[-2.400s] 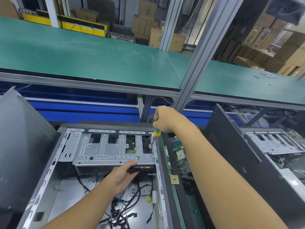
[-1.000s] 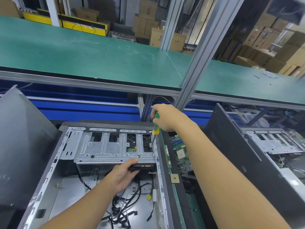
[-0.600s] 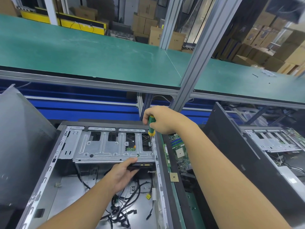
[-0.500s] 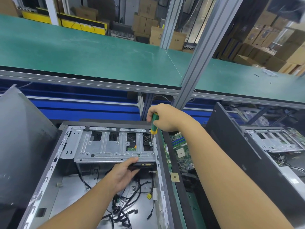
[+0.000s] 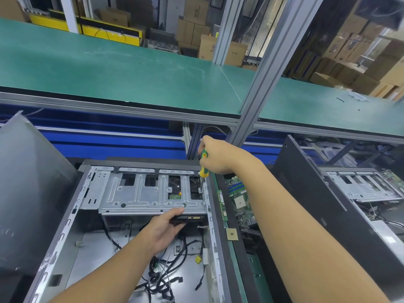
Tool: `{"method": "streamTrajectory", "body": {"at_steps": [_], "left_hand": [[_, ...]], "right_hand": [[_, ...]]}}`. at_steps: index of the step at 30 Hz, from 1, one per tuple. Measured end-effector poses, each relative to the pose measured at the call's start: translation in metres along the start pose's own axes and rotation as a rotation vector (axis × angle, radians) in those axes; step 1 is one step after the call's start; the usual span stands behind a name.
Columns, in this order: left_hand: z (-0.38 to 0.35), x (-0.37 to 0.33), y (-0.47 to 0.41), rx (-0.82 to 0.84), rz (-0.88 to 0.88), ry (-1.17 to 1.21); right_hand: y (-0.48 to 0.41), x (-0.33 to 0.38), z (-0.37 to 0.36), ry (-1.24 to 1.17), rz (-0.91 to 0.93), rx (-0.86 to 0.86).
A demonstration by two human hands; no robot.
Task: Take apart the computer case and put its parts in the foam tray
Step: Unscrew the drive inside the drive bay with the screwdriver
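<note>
An open computer case [image 5: 72,217] lies on its side in front of me. A silver drive cage [image 5: 140,197] spans its far end. My right hand [image 5: 218,158] grips a green and yellow screwdriver [image 5: 203,166] held upright, its tip on a screw at the cage's right edge. My left hand [image 5: 162,228] reaches under the cage's front edge and holds a black drive [image 5: 190,218] there, thumb on top. Loose black cables [image 5: 166,272] lie on the case floor. No foam tray is in view.
A green circuit board [image 5: 238,197] and a small chip [image 5: 232,234] lie right of the case. A second opened case [image 5: 363,189] stands at the right behind a black panel [image 5: 310,193]. A grey side panel [image 5: 28,182] leans at the left. A green shelf [image 5: 109,68] runs above.
My right hand has turned the screwdriver on the spot, its wrist shifting slightly. My left hand has stayed under the drive cage.
</note>
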State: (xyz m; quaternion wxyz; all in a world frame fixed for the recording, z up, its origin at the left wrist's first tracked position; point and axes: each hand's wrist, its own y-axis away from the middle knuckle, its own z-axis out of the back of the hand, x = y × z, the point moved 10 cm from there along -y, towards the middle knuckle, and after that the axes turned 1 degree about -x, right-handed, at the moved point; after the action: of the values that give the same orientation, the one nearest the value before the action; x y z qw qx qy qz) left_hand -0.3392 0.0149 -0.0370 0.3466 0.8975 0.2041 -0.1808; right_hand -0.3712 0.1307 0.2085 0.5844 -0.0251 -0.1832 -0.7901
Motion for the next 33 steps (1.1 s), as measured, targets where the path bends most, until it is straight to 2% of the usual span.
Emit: {"method": "streamTrajectory", "body": {"at_steps": [5,10,18,22,26,33], "left_hand": [[-0.003,0.0,0.001,0.005,0.003,0.002],[-0.003,-0.001,0.002,0.015,0.003,-0.005],[-0.003,-0.001,0.001,0.008,-0.001,0.02],[-0.001,0.0,0.0,-0.003,0.005,0.03],[0.0,-0.001,0.0,-0.013,0.004,0.024],[0.0,0.0,0.001,-0.014,-0.007,0.009]], "right_hand": [[-0.001,-0.005,0.0,0.038,-0.015,-0.013],[-0.001,-0.009,0.007,0.06,-0.025,-0.164],[-0.002,-0.011,-0.001,0.058,-0.056,-0.02],[0.0,-0.013,0.006,0.153,-0.103,-0.14],[0.0,-0.013,0.01,0.086,-0.097,-0.211],[0.001,-0.009,0.003,0.056,-0.082,-0.087]]}}
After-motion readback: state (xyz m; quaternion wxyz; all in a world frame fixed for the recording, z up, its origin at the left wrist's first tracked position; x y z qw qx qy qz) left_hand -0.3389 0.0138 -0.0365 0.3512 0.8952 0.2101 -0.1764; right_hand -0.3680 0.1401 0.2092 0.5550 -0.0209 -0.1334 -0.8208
